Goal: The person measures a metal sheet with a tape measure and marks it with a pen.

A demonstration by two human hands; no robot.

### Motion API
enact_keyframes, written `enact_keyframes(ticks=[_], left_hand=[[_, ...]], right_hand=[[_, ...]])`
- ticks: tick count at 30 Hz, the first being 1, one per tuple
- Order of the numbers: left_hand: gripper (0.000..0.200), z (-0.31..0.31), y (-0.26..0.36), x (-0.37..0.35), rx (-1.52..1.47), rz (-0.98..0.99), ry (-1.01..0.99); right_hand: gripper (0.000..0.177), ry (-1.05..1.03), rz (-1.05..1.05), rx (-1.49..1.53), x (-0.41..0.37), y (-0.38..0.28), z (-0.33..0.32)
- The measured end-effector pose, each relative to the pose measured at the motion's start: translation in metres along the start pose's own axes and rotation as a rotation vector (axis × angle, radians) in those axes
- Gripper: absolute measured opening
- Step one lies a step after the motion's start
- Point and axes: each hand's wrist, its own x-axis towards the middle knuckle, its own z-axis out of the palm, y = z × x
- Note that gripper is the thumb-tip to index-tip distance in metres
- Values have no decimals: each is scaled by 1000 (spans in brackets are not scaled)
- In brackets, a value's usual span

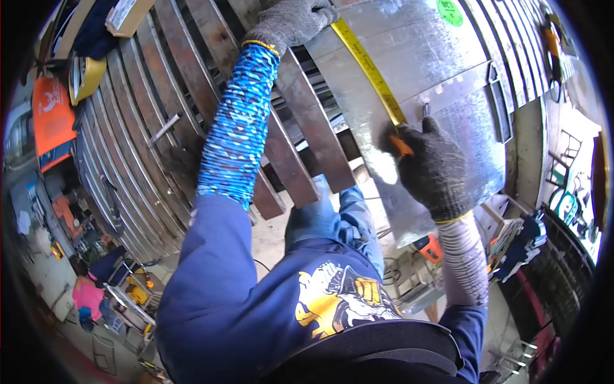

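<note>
A yellow tape measure (369, 72) lies stretched across a shiny sheet of metal (422, 54). My left hand (291, 24), in a grey knit glove, closes on the blade's far end at the sheet's left edge. In a darker glove, my right hand (435, 169) is wrapped around the tape's orange case (401, 146), mostly hidden by the fingers, above the near part of the sheet. A green round sticker (450, 11) is on the sheet's far side. To the right of my right hand lies a long dark loop-shaped piece (499, 102).
The sheet rests on a slatted steel table (173, 48) with gaps between its bars. A pen-like stick (165, 129), a cardboard box (128, 16) and an orange box (52, 118) are to the left. An orange-handled tool (552, 41) lies at the far right.
</note>
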Motion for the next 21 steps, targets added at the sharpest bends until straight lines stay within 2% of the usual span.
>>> enact_keyframes(ticks=[1,4,6,13,15,18,21], left_hand=[[26,2,-3,-2,-4,14,-17],[30,10,0,-6,69,47,95],[32,1,4,-6,60,56,59],[36,5,5,-10,29,54,57],[35,9,2,-9,26,70,87],[34,1,6,-5,2,111,15],[33,0,7,-5,-24,149,84]], right_hand=[[41,5,-3,22,0,-1,0],[44,-66,50,20,0,-8,-7],[37,-64,84,-32,1,-12,-5],[38,-96,127,-98,2,-15,-3],[42,-73,127,-90,3,-15,-2],[46,-79,141,-66,2,-14,-1],[50,-36,96,-101,1,-10,3]])
